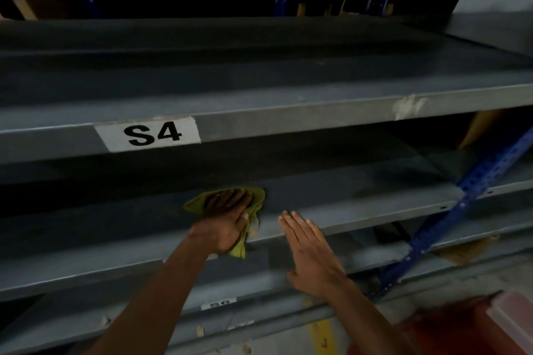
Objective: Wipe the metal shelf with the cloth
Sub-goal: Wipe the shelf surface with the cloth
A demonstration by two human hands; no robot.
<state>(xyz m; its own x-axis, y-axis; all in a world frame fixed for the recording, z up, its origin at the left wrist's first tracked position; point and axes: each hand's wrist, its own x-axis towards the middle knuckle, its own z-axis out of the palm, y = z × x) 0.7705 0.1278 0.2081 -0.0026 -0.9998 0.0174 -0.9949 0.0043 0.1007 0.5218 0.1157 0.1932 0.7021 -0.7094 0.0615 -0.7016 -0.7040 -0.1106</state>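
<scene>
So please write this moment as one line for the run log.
left hand: flat on green cloth, pressing it on metal shelf under label S4 | right hand: open, empty, at shelf front edge | wipe: ongoing

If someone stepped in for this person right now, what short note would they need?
Left hand: pressing the green cloth flat on the grey metal shelf, the one below the S4 label.
Right hand: open, empty, fingers flat at the same shelf's front edge.
Done: cannot tell how much is wiped.
Left: judging by the cloth's mid-shelf spot, probably wipe along to both ends.
</scene>
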